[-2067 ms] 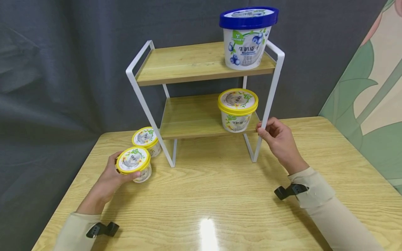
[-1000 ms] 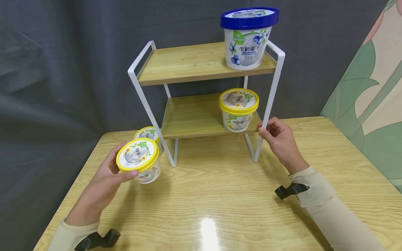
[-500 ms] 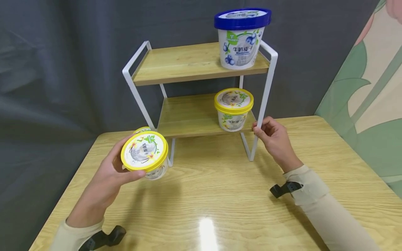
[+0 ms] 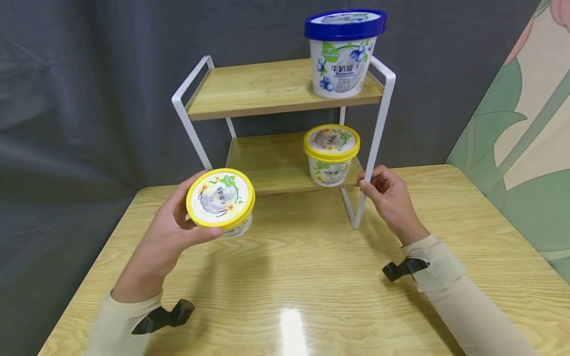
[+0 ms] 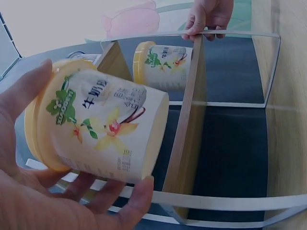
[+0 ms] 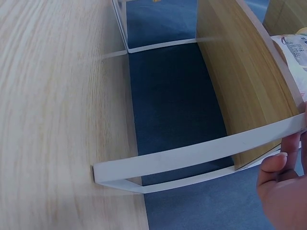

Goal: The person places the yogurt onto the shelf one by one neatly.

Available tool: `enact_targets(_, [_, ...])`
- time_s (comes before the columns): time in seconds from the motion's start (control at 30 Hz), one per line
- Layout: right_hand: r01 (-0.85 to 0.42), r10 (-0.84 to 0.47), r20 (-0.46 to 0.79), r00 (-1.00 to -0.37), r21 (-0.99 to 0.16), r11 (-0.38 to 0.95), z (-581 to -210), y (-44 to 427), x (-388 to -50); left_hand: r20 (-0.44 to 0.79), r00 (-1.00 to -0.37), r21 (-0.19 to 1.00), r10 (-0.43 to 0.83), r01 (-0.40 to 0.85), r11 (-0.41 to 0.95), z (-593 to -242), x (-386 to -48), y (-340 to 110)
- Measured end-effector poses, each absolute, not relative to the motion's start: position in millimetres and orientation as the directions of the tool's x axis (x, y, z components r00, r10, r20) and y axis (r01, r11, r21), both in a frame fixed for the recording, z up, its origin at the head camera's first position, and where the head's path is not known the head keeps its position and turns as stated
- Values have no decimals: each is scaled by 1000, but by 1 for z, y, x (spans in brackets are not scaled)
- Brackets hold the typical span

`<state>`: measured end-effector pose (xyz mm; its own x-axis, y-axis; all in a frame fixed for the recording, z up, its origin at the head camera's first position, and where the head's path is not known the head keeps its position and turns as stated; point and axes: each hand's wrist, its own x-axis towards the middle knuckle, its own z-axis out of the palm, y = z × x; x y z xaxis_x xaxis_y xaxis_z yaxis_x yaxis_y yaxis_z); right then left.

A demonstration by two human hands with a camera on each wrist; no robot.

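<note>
Currently the left grip (image 4: 171, 225) is curled round a yellow tub (image 4: 220, 198), holding it tilted, clear of the bench (image 4: 276, 282) below. Well to its right, the right grip (image 4: 394, 200) pinches the right post (image 4: 380, 123) of the rack (image 4: 190, 131). Beyond and between both grips, another tub (image 4: 331, 153) stands on the lower shelf (image 4: 271, 153); higher up, a blue-lidded tub (image 4: 343, 54) stands on the top shelf (image 4: 254, 89).

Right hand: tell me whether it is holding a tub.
No, the right hand grips the white rack frame at the level of the lower shelf.
</note>
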<state>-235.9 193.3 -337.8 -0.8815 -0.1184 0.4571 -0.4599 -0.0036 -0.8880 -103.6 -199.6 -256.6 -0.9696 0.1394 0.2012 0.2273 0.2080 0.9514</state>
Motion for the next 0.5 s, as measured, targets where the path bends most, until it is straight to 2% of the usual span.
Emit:
enact_targets(0.3, [-461, -125, 459, -880, -887, -12, -339, 191, -236, 283, -948, 942, 143, 303, 145, -261, -119, -185])
enact_targets(0.5, [-464, -127, 463, -877, -885, -22, -338, 193, -236, 254, -962, 946, 106, 269, 180, -262, -129, -173])
